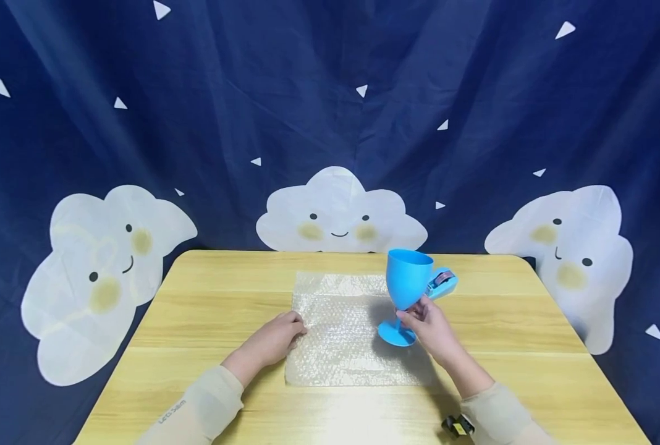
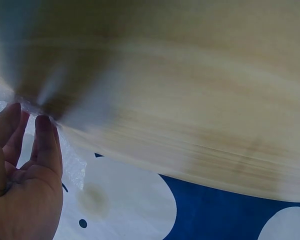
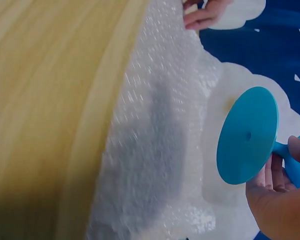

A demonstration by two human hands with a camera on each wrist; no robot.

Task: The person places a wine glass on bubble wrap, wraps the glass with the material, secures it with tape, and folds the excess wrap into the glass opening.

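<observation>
Bubble wrap [image 1: 335, 321]: lies flat on the worktop [image 1: 207, 296], spread out with nothing folded over. Touched at its left edge by the bent fingers of the left hand [image 1: 277, 337]; cannot tell whether pinching or only resting there.

Blue goblet [image 1: 408, 278]: held over the right part of the bubble wrap, pinched at the stem between the thumb and fingers of the right hand [image 1: 430, 327]. Seems clear of the surface, with the underside of the foot showing from the right wrist. Bare as far as shows, not yet set down. Judged early on: spread and in hand, but without cover or visible tape. Cannot tell whether empty inside.

Tape dispenser [image 1: 444, 283]: stands just right of the bubble wrap's far part, loaded with a reddish roll [image 1: 444, 278].

Small black object [image 1: 458, 426]: lies beyond the bubble wrap's near right corner, towards the person; too small to identify.
</observation>
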